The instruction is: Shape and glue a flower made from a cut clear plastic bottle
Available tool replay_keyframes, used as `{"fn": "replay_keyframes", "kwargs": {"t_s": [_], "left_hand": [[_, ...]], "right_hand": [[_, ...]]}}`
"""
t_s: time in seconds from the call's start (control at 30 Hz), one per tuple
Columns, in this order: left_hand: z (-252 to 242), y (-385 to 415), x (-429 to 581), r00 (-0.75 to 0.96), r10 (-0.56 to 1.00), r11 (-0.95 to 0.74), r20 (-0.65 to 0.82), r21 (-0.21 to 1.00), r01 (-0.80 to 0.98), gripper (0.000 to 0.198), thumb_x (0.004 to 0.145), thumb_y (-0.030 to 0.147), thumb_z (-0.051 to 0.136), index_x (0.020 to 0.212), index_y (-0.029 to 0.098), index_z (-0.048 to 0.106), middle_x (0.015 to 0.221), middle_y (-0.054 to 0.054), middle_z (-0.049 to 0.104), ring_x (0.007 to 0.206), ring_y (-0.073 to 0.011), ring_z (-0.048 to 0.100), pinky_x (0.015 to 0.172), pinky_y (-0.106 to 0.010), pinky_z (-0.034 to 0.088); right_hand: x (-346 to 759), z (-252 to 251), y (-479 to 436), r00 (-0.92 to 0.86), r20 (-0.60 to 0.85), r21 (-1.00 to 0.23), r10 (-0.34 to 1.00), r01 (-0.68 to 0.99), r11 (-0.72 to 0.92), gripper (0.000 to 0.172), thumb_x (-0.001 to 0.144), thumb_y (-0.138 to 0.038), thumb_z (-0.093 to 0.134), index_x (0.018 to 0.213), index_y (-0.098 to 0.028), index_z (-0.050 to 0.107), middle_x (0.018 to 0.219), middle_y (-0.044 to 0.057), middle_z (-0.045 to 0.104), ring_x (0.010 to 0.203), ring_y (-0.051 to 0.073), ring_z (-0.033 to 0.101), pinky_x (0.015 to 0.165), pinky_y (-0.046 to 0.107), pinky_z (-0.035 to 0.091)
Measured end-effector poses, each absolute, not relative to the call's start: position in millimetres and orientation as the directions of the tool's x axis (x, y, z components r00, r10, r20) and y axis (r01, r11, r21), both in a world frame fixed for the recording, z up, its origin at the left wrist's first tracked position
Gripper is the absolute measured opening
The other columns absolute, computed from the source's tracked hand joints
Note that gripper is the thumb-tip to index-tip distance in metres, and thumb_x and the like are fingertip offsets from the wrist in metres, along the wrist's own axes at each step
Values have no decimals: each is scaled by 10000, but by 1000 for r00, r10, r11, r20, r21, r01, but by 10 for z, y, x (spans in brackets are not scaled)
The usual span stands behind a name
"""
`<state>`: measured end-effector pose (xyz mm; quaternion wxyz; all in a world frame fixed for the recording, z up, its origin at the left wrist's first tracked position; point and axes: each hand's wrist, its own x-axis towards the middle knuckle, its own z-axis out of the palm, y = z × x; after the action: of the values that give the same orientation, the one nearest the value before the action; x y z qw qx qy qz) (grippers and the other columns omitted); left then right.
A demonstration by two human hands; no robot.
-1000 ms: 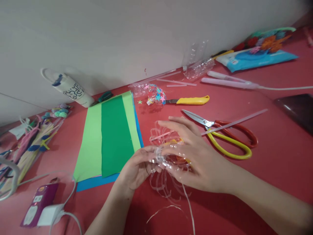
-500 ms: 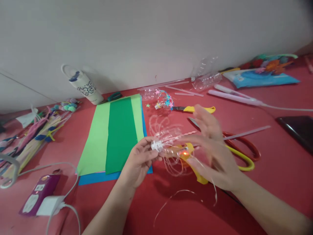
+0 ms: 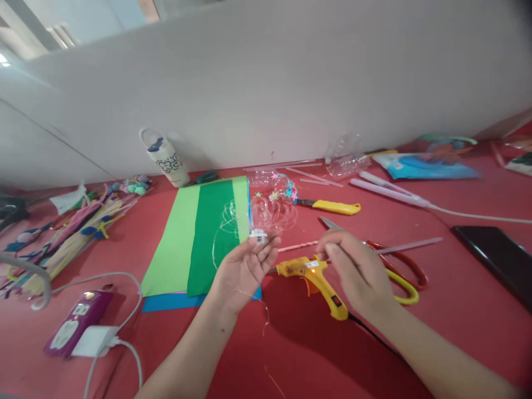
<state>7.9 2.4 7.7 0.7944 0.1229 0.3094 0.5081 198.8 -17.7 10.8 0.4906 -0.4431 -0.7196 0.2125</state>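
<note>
My left hand (image 3: 245, 269) is closed around the base of a clear plastic bottle neck (image 3: 258, 237), palm turned up. Thin clear strips loop out from it like petals. A fine wire (image 3: 214, 244) curls beside it at the left, and more thin wire trails below my wrist. My right hand (image 3: 353, 266) is apart from it, its thumb and fingertips pinched together; whatever they hold is too small to make out. Below and beside that hand lies a yellow hot glue gun (image 3: 328, 288) with its small light lit. A twisted pink stick (image 3: 297, 246) ends near my right fingertips.
Green and blue sheets (image 3: 211, 238) lie at left. Scissors (image 3: 409, 285), a yellow cutter knife (image 3: 336, 206), a pink hair straightener (image 3: 390, 191) and a phone (image 3: 496, 263) lie at right. A white bottle (image 3: 168, 163) stands behind; a purple power strip (image 3: 78, 321) is front left.
My right hand has drawn back from the plastic piece and closed into a pinch. The looped strips now point upward, away from the glue gun. The camera view has tilted up.
</note>
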Motion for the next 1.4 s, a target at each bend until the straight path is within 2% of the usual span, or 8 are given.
{"fn": "replay_keyframes", "kwargs": {"t_s": [0.13, 0.23, 0.3, 0.6, 0.77, 0.97, 1.2, 1.4], "left_hand": [[386, 54, 158, 312, 892, 446, -327, 523, -726, 228, 887, 165, 443, 931, 92, 654, 994, -104, 710, 996, -177, 649, 922, -286, 486], [632, 75, 284, 306, 898, 434, -315, 529, -729, 253, 905, 179, 425, 851, 100, 660, 866, -73, 718, 884, -146, 673, 868, -252, 502], [763, 79, 394, 296, 902, 426, -314, 534, -730, 242, 901, 175, 440, 816, 108, 657, 771, -41, 702, 770, -115, 673, 820, -222, 510], [958, 21, 808, 291, 875, 456, -387, 460, -762, 256, 912, 177, 431, 750, 138, 625, 662, 10, 643, 609, -62, 625, 605, -150, 495], [965, 47, 901, 352, 862, 480, -364, 365, -798, 270, 926, 272, 422, 782, 136, 607, 684, 6, 626, 641, -68, 621, 606, -154, 482], [952, 118, 854, 289, 860, 451, -420, 362, -816, 284, 926, 290, 412, 794, 141, 614, 728, -22, 639, 705, -93, 624, 713, -189, 494], [892, 142, 759, 307, 894, 436, -327, 471, -767, 147, 839, 283, 563, 856, 164, 649, 789, -14, 687, 760, -104, 655, 731, -198, 509], [907, 108, 850, 310, 822, 500, -477, 348, -793, 214, 853, 319, 507, 814, 165, 650, 775, -24, 692, 769, -120, 653, 737, -218, 498]], "right_hand": [[1851, 345, -91, -269, 604, -542, 750, 551, 634, 75, 873, -162, 479, 873, -210, 536, 822, 26, 593, 794, 176, 553, 734, 333, 445], [1771, 516, 2, -232, 744, -408, 627, 585, 701, 255, 825, -136, 533, 1071, -203, 522, 1070, 88, 567, 1035, 229, 509, 895, 412, 417], [1746, 601, 51, -231, 777, -357, 586, 605, 712, 318, 803, -130, 555, 1107, -217, 519, 1113, 92, 545, 1066, 248, 483, 913, 445, 405], [1785, 661, 129, -71, 822, -367, 565, 692, 622, 151, 795, -124, 545, 929, -194, 553, 953, 75, 603, 897, 230, 497, 810, 415, 416], [1857, 696, 142, -69, 844, -341, 532, 697, 631, 121, 814, -134, 539, 919, -192, 556, 906, 68, 612, 883, 226, 505, 797, 400, 410], [1875, 701, 140, 37, 787, -533, 616, 544, 648, 107, 789, -154, 565, 864, -214, 519, 916, 50, 559, 902, 210, 503, 801, 390, 426], [1830, 713, 156, 166, 661, -721, 731, 412, 558, 88, 784, -196, 568, 738, -217, 495, 826, 29, 501, 837, 196, 495, 725, 363, 433], [1803, 754, 127, 224, 545, -825, 808, 313, 470, 98, 728, -186, 578, 734, -213, 483, 787, 12, 517, 792, 168, 507, 666, 303, 432]]}}
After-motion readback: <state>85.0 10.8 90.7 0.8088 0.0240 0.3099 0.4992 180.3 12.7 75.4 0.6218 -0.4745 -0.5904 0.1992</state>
